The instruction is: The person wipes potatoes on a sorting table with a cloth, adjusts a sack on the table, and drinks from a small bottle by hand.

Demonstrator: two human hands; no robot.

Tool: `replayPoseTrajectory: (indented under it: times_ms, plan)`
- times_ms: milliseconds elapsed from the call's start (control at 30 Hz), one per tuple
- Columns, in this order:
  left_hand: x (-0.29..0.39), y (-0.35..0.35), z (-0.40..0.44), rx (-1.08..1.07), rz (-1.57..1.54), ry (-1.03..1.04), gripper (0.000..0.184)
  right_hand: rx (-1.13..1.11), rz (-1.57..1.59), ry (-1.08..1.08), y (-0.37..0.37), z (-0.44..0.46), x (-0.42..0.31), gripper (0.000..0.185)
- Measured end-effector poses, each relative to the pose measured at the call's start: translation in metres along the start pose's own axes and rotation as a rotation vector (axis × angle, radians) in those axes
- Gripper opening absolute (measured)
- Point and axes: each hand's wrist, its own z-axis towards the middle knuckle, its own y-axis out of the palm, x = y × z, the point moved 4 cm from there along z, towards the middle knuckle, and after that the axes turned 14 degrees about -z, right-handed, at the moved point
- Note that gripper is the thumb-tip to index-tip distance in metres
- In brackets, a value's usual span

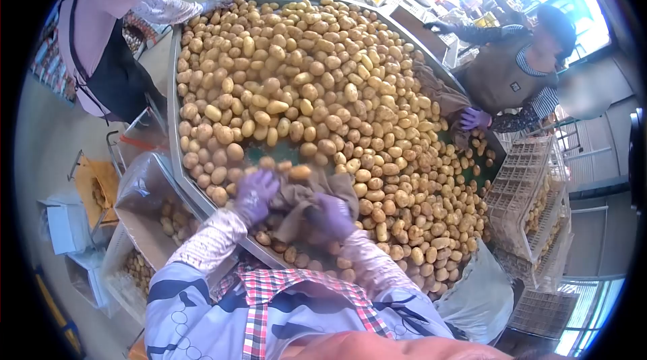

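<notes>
A wide metal-rimmed table (176, 158) is heaped with potatoes (296, 70). Near its front edge, both of my hands wear purple gloves and are on a brown cloth (293, 210). My left hand (256, 195) is at the cloth's left side, beside a few potatoes; motion blurs its fingers. On the cloth's right side is my right hand (331, 215), fingers closed round the fabric. Just beyond the cloth, a patch of green table surface (269, 151) shows between potatoes.
One person (111, 30) reaches onto the table at far left. Another person (515, 70) handles a cloth at right. An open box (145, 205) with potatoes is at lower left. Stacked crates (529, 191) and a pale plastic bag (478, 292) are at right.
</notes>
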Motion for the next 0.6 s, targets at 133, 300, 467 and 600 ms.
replayPoseTrajectory:
  times_ms: [133,300,467,600]
  plan:
    - [-0.001,0.002,0.0,0.122,-0.405,0.035,0.044,0.275,0.282,0.175,-0.085,0.001,0.036,0.011]
    - [-0.006,-0.097,0.093,0.693,-0.398,0.125,0.053,0.87,-0.553,-0.277,-0.218,0.051,-0.041,0.011]
    - [-0.034,-0.152,0.216,0.447,-0.201,-0.144,0.101,1.075,-0.454,0.134,-0.236,0.195,0.031,0.052]
    - [-0.081,-0.092,0.315,0.168,-0.033,-0.367,0.092,0.495,-0.883,0.358,-0.124,0.341,0.159,0.052]
